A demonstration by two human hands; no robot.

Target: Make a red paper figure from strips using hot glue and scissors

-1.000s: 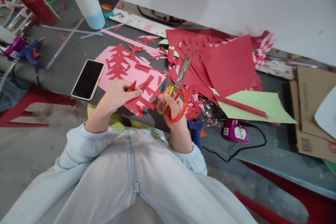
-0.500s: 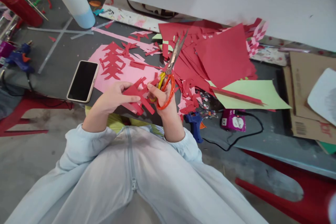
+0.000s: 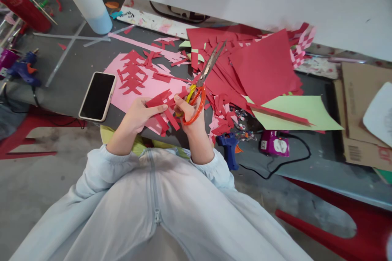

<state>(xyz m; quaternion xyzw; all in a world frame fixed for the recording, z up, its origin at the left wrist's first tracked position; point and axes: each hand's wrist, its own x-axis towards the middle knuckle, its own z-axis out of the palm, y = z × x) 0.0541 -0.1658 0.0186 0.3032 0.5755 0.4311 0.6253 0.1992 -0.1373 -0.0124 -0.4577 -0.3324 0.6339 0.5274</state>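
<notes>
My left hand [image 3: 137, 115] pinches a piece of cut red paper [image 3: 165, 119] between thumb and fingers, and slit strips stick out of it. Close beside it, my right hand [image 3: 192, 115] has the scissors [image 3: 211, 63] hooked on it by their orange and yellow handles, blades pointing away from me. The right thumb and fingertips also press on the red paper's far strips. Behind my hands, a pink sheet [image 3: 119, 97] lies on the table, with red paper cut into a tree-like row of pointed shapes [image 3: 133, 72] on top.
A phone [image 3: 97, 96] lies left of the pink sheet. Red sheets [image 3: 263, 65], paper scraps [image 3: 223, 110] and a pale green sheet [image 3: 294, 108] are on the right. Nearer me sits a blue glue gun [image 3: 229, 151] with a cord. A white bottle [image 3: 87, 2] stands back left; cardboard [image 3: 364, 106] lies far right.
My left hand has shifted slightly right and up, its thumb now higher on the red paper, which looks narrower. The scissors stay hooked on my right hand. The whole view has moved a little.
</notes>
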